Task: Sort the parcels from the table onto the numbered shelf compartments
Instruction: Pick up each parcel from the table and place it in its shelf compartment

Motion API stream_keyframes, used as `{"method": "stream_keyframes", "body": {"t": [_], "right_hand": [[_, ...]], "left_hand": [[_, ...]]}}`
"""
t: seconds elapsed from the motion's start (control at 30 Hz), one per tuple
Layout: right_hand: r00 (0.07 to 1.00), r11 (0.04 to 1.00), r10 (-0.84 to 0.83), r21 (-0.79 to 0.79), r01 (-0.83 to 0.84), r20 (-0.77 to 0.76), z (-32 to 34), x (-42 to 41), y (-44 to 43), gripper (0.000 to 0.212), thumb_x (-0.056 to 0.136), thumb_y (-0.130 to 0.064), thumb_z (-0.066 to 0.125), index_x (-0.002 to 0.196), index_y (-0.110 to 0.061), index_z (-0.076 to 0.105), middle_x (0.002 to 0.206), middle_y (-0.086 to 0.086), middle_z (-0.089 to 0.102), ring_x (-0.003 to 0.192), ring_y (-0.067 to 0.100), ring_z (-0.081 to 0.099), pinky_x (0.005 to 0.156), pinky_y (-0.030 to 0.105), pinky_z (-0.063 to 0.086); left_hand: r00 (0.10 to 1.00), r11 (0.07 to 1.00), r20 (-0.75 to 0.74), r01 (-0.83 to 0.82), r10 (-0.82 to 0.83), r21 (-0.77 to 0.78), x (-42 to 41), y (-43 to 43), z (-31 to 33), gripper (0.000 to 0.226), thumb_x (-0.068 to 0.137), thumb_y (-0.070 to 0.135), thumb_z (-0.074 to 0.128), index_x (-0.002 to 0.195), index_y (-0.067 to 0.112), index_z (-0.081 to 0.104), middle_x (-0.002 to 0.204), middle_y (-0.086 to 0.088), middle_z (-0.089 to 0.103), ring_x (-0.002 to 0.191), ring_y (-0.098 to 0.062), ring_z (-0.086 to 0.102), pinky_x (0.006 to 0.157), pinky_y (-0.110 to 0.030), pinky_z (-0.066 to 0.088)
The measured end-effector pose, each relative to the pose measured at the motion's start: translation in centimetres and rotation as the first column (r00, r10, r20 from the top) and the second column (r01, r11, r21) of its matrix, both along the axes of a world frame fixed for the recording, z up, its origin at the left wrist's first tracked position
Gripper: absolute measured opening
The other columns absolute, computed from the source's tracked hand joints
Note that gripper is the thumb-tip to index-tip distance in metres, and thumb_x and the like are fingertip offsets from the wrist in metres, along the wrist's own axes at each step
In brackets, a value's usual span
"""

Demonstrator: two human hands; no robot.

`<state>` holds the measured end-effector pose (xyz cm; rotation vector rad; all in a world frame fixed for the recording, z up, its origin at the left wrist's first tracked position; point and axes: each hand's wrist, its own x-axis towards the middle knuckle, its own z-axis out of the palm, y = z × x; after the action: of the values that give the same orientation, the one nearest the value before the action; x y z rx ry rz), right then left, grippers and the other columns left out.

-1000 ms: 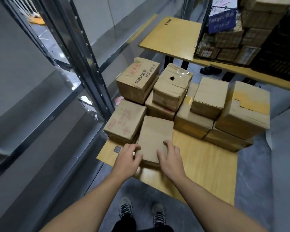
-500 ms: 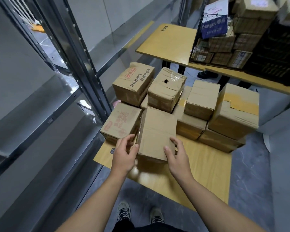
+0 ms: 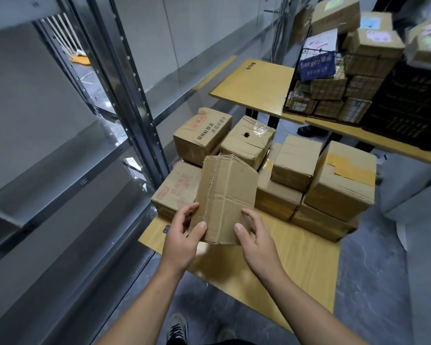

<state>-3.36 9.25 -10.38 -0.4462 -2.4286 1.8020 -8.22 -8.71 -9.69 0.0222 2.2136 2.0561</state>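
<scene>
Holding a plain brown cardboard parcel upright between both hands, clear above the yellow wooden desk, toward its near left corner. My left hand and right hand each curl round a lower corner, thumbs on the near face, probably so I can tilt it and find its number. More stacked brown boxes crowd the desk's far edge. The grey metal shelf rack stands just left.
</scene>
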Motion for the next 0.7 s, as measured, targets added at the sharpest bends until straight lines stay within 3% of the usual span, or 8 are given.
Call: {"method": "stream_keyframes", "body": {"t": [0.13, 0.2, 0.33, 0.43, 0.57, 0.63, 0.7], "right_hand": [[0.998, 0.998, 0.062, 0.007, -0.062, 0.006, 2.1, -0.3, -0.5, 0.045, 0.097, -0.049, 0.056, 0.139, -0.038, 0.045, 0.135, -0.018, 0.044, 0.121, -0.003, 0.044, 0.104, 0.025, 0.038], [0.995, 0.994, 0.095, -0.049, -0.095, -0.004, 2.8, -0.5, -0.7, 0.05, 0.096, -0.047, 0.059, 0.143, -0.036, 0.046, 0.135, -0.018, 0.051, 0.122, -0.001, 0.05, 0.101, 0.024, 0.042], [0.995, 0.979, 0.057, -0.189, -0.073, -0.087, 3.0, -0.6, -0.8, 0.045, 0.096, -0.029, 0.067, 0.123, -0.056, 0.045, 0.119, -0.018, 0.067, 0.11, 0.001, 0.064, 0.097, 0.036, 0.055], [0.993, 0.949, 0.049, -0.305, -0.079, -0.103, 2.9, -0.6, -0.5, 0.047, 0.098, -0.023, 0.064, 0.129, -0.051, 0.043, 0.122, -0.005, 0.067, 0.11, 0.012, 0.067, 0.095, 0.042, 0.057], [0.989, 0.893, 0.073, -0.434, -0.122, -0.127, 3.2, -0.3, -0.6, 0.048, 0.101, -0.016, 0.057, 0.138, -0.041, 0.04, 0.118, 0.001, 0.071, 0.108, 0.018, 0.069, 0.086, 0.038, 0.059], [0.991, 0.847, 0.067, -0.518, -0.119, -0.118, 3.1, -0.3, -0.6, 0.047, 0.103, -0.015, 0.052, 0.14, -0.041, 0.041, 0.118, -0.002, 0.072, 0.111, 0.022, 0.068, 0.091, 0.047, 0.057], [0.993, 0.805, 0.071, -0.583, -0.111, -0.091, 3.0, -0.3, -0.4, 0.045, 0.103, -0.015, 0.051, 0.14, -0.041, 0.044, 0.122, 0.0, 0.07, 0.116, 0.029, 0.065, 0.097, 0.057, 0.053]], "left_hand": [[0.999, 1.0, -0.051, 0.006, -0.006, -0.006, 0.4, 0.0, 0.5, 0.047, 0.075, 0.037, 0.07, 0.12, 0.039, 0.057, 0.116, 0.011, 0.063, 0.113, -0.017, 0.06, 0.091, -0.042, 0.055], [0.996, 0.999, -0.082, 0.042, -0.043, -0.01, 0.7, 0.4, 0.9, 0.045, 0.078, 0.028, 0.07, 0.12, 0.033, 0.058, 0.116, 0.005, 0.064, 0.112, -0.019, 0.062, 0.082, -0.035, 0.057], [0.993, 0.999, -0.117, -0.02, 0.025, 0.04, 0.9, 0.8, 1.7, 0.034, 0.084, 0.015, 0.067, 0.115, 0.029, 0.063, 0.104, 0.002, 0.068, 0.105, -0.022, 0.065, 0.085, -0.041, 0.056], [0.986, 0.993, -0.12, -0.114, 0.115, 0.021, 0.3, 0.6, 1.9, 0.031, 0.092, 0.005, 0.062, 0.114, 0.028, 0.063, 0.103, -0.001, 0.065, 0.102, -0.022, 0.066, 0.083, -0.042, 0.057], [0.977, 0.968, -0.166, -0.168, 0.137, -0.188, -0.4, 0.0, 1.6, 0.035, 0.09, 0.02, 0.067, 0.122, 0.031, 0.058, 0.121, 0.005, 0.058, 0.106, -0.004, 0.059, 0.088, -0.028, 0.054], [0.982, 0.971, -0.09, -0.181, 0.169, -0.159, -0.4, -0.4, 1.3, 0.04, 0.089, 0.026, 0.069, 0.125, 0.032, 0.054, 0.126, 0.005, 0.056, 0.107, -0.001, 0.057, 0.088, -0.029, 0.053], [0.99, 0.985, -0.041, -0.14, 0.137, -0.102, -0.1, -0.8, 1.3, 0.046, 0.085, 0.032, 0.067, 0.129, 0.03, 0.052, 0.128, 0.005, 0.057, 0.112, -0.003, 0.057, 0.094, -0.038, 0.052]]}}
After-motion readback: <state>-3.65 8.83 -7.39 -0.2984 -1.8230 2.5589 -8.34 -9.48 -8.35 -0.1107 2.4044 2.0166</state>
